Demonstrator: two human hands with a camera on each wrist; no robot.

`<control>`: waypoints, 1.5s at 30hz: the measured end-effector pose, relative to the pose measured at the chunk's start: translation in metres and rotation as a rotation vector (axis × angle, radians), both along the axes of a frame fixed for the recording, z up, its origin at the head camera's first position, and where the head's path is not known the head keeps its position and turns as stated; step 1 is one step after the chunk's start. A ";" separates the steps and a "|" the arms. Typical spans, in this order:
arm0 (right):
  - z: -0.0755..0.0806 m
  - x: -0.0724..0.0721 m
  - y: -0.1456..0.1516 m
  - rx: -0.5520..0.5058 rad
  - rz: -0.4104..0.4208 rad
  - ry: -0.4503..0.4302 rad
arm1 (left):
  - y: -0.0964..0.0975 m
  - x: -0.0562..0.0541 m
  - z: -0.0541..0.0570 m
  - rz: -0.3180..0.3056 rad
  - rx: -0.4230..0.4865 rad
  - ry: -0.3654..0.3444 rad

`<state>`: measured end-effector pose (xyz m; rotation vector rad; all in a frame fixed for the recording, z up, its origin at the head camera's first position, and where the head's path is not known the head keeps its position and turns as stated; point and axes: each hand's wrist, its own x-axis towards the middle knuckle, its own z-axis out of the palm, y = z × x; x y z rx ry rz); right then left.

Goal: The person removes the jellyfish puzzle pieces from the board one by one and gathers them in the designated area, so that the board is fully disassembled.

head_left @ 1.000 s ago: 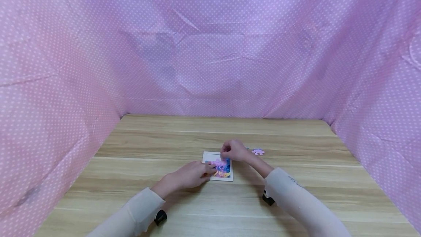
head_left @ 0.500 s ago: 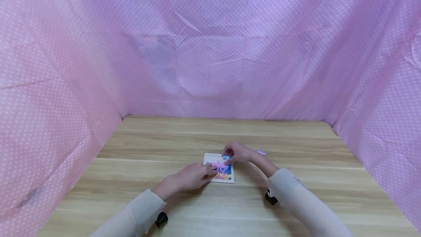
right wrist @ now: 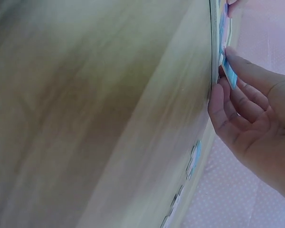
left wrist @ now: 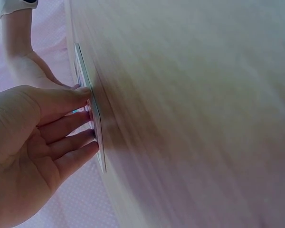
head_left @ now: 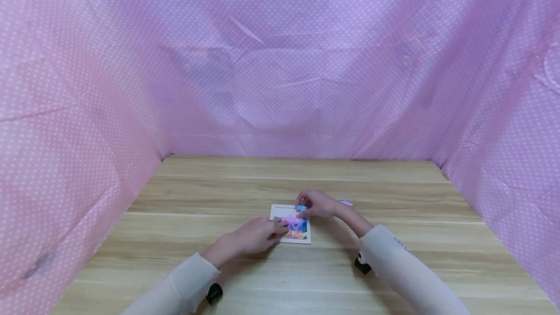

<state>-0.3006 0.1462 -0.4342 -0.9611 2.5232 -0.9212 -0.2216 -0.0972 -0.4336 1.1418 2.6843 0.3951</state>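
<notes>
A small jigsaw puzzle in a white tray (head_left: 296, 242) lies on the table, its lower part filled with pink, blue and yellow pieces. My left hand (head_left: 258, 234) rests on the left side of the tray. In the left wrist view, its thumb (left wrist: 78, 97) touches the tray's edge while the other fingertips press the puzzle face. At the tray's upper right corner my right hand (head_left: 318, 203) pinches a blue puzzle piece (right wrist: 230, 75) between thumb and fingers. That piece is tilted, one end low at the puzzle and the other raised. Part of it is hidden by the fingers.
Beyond the right wrist lies a loose pink puzzle piece (head_left: 346, 202). The right wrist view shows a loose blue piece (right wrist: 194, 159) on the table. Pink dotted cloth (head_left: 280, 86) hangs behind and at both sides of the wooden table (head_left: 210, 183).
The right hand has shifted slightly right and nearer, bringing the blue puzzle piece down to the tray's upper right corner. The left hand has stayed at the left side.
</notes>
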 end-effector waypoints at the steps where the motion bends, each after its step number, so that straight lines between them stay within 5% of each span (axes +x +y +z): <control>1: -0.001 0.000 0.001 -0.013 0.012 -0.002 | 0.000 0.000 0.000 -0.003 0.003 0.004; 9: -0.001 -0.004 0.021 -0.091 0.026 -0.049 | 0.001 0.000 -0.001 0.000 0.002 0.014; 23: 0.002 -0.001 0.066 -0.203 -0.208 -0.117 | 0.002 0.001 -0.001 -0.004 0.009 0.023; 39: 0.000 0.005 0.113 -0.268 -0.419 -0.071 | 0.000 0.003 -0.003 -0.014 0.019 0.027; 45: 0.003 0.008 0.131 -0.194 -0.504 -0.025 | 0.001 0.002 -0.002 -0.022 0.027 0.034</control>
